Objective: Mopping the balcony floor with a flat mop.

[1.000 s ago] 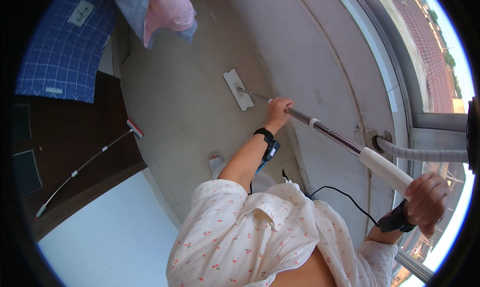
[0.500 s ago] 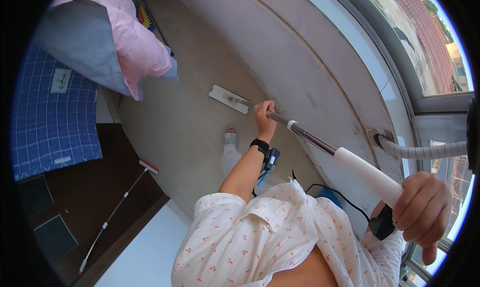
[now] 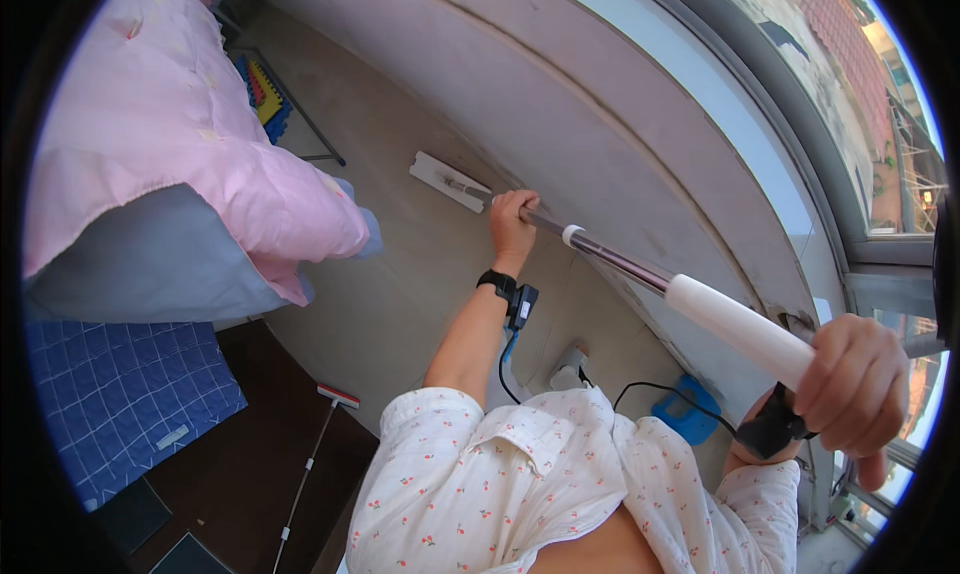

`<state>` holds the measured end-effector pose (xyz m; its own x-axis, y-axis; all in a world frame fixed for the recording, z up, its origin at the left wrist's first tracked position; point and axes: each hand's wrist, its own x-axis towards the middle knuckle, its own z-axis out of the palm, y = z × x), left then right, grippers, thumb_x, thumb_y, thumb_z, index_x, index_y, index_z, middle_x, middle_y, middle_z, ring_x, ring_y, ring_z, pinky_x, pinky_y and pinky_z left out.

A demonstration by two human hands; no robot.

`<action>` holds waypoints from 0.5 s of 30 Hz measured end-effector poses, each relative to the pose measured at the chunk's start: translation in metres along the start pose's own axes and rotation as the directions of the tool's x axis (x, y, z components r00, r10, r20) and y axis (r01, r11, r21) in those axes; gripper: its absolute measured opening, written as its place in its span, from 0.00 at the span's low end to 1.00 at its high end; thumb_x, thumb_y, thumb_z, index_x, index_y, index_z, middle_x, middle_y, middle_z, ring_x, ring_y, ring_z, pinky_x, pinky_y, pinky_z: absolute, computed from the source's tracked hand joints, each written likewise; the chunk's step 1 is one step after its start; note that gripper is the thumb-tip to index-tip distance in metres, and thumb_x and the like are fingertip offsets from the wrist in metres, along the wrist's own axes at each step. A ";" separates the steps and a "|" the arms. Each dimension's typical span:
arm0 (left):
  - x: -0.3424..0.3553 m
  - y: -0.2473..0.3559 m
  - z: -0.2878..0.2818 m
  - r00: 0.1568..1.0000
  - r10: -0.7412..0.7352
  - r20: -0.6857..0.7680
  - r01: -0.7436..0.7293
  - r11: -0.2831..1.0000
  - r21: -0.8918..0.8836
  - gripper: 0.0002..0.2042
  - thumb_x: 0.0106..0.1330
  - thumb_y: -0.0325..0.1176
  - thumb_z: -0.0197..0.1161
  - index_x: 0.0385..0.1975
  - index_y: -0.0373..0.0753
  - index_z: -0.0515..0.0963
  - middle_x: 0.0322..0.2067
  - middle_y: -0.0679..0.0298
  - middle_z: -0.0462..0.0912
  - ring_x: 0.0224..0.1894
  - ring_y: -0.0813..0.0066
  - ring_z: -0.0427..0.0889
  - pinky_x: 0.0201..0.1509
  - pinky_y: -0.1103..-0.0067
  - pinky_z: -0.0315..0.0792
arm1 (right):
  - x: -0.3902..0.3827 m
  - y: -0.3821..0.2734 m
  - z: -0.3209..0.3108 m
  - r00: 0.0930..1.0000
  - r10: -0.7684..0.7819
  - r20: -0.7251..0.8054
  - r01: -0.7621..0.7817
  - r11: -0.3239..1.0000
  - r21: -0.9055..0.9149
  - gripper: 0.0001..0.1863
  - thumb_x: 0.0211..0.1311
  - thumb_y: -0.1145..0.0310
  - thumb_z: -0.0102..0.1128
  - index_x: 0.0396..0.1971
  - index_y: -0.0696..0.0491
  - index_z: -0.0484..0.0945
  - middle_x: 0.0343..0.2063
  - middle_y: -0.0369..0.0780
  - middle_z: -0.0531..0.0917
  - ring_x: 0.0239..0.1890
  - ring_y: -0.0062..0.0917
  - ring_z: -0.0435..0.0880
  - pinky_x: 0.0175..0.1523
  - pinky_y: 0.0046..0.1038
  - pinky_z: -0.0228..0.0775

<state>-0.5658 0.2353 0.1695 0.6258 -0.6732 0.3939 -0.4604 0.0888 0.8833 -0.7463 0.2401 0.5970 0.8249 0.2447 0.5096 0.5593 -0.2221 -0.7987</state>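
Observation:
My left hand [image 3: 512, 232] is wrapped round the steel pole [image 3: 610, 259] of a flat mop, and my right hand [image 3: 850, 394] grips the upper end of its white handle [image 3: 730, 319]. The white rectangular mop head [image 3: 432, 172] lies on the pale tiled floor [image 3: 370, 274], near the foot of the off-white wall on the right. Black wristbands with devices and cables are on both my wrists. My feet show partly beneath my forearms, beside the wall.
Pink bedding [image 3: 160, 94] hangs at the left over blue checked fabric [image 3: 120, 394]. A red-headed squeegee [image 3: 338, 394] lies over dark brown boards. Colourful mats [image 3: 260, 94] stand behind a metal frame. A blue plastic object [image 3: 688, 409], a window [image 3: 850, 124] and a grey hose are at the right.
My view has swung, bringing the bedding lower and the mats into sight. The mop head has turned and moved towards the upper left of the picture; both hands keep their grip. My feet have shifted.

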 end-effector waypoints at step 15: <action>0.051 -0.111 0.002 0.976 -0.072 0.208 0.040 0.987 0.155 0.06 0.48 0.21 0.57 0.24 0.39 0.77 0.27 0.59 0.79 0.35 0.55 0.75 0.39 0.67 0.68 | -0.046 0.091 -0.001 0.598 0.123 -0.792 -0.247 0.968 -0.036 0.19 0.58 0.62 0.54 0.10 0.51 0.64 0.05 0.34 0.69 0.06 0.23 0.65 0.21 0.26 0.64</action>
<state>-0.4845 0.1895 0.0913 0.5131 -0.8156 0.2676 -0.5266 -0.0528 0.8485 -0.7339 0.2081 0.5012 0.6270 -0.6285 0.4604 0.3412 -0.3098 -0.8875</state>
